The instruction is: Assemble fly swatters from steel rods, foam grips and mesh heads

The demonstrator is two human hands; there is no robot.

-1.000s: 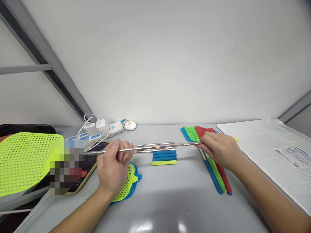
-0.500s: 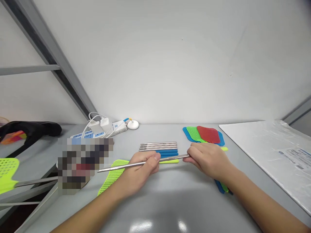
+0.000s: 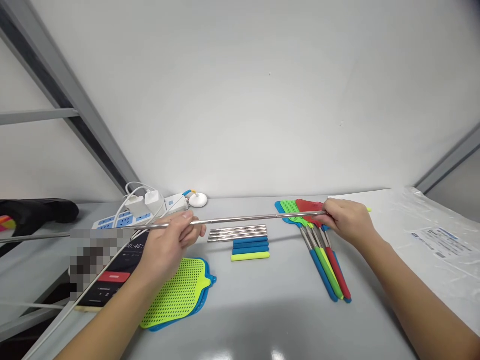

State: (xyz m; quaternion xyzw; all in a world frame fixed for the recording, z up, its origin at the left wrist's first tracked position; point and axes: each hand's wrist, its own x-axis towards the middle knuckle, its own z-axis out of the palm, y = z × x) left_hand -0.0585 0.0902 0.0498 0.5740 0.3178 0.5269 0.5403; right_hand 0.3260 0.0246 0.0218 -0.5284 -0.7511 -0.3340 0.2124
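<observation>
A long telescopic fly swatter runs sideways in front of me, its metal rod (image 3: pixel 240 218) drawn out in sections. My left hand (image 3: pixel 176 232) is closed round the rod. At the handle end my right hand (image 3: pixel 347 220) is wrapped round the swatter, and a yellow-green tip shows past it. The swatter's head is outside the left edge of the view. Below my left hand lie a yellow-green mesh swatter head (image 3: pixel 180 290) and a blue one (image 3: pixel 200 302) under it. Between my hands, on the table, are several short metal rods (image 3: pixel 238 232) and blue and yellow-green handle grips (image 3: pixel 250 256).
Several complete fly swatters (image 3: pixel 326 265) lie fanned at the right. Beside them is a white plastic-wrapped sheet (image 3: pixel 405 240). Far left stand a power strip (image 3: pixel 125 220) with chargers, a round white device (image 3: pixel 198 200) and a phone (image 3: pixel 112 277), on the grey table (image 3: pixel 277 320).
My hands have moved apart, left hand to the left and right hand to the right, with the rod between them lengthened. The swatter's head has gone out of view at the left.
</observation>
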